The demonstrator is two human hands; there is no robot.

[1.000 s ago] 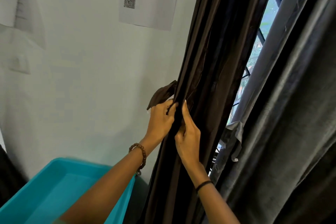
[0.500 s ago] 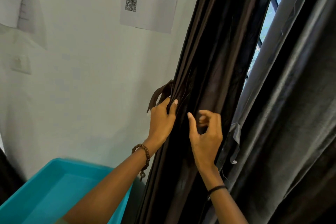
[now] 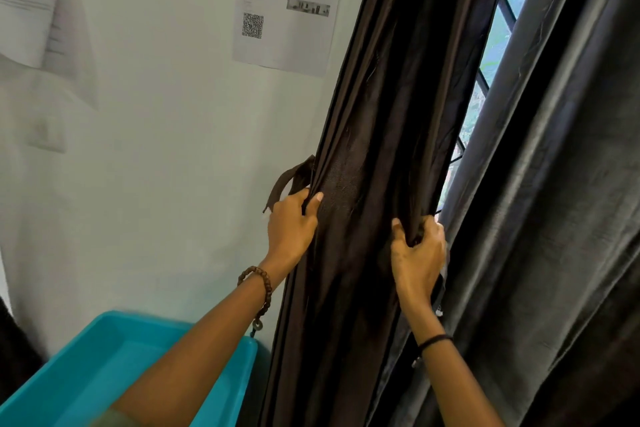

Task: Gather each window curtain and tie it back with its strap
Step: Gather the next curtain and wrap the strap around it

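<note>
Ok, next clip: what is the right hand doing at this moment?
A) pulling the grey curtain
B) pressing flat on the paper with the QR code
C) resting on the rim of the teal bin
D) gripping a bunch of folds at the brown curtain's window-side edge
D: the right hand has its fingers and thumb curled round a bunch of folds of the brown curtain at the edge nearest the window.

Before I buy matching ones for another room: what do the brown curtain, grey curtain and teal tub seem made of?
Brown curtain: thin woven cloth, faint satin sheen, fine soft pleats; fibre unclear. Grey curtain: seemingly thicker cloth, velvety sheen, broad folds. Teal tub: likely moulded plastic, smooth, evenly coloured rim.
</note>
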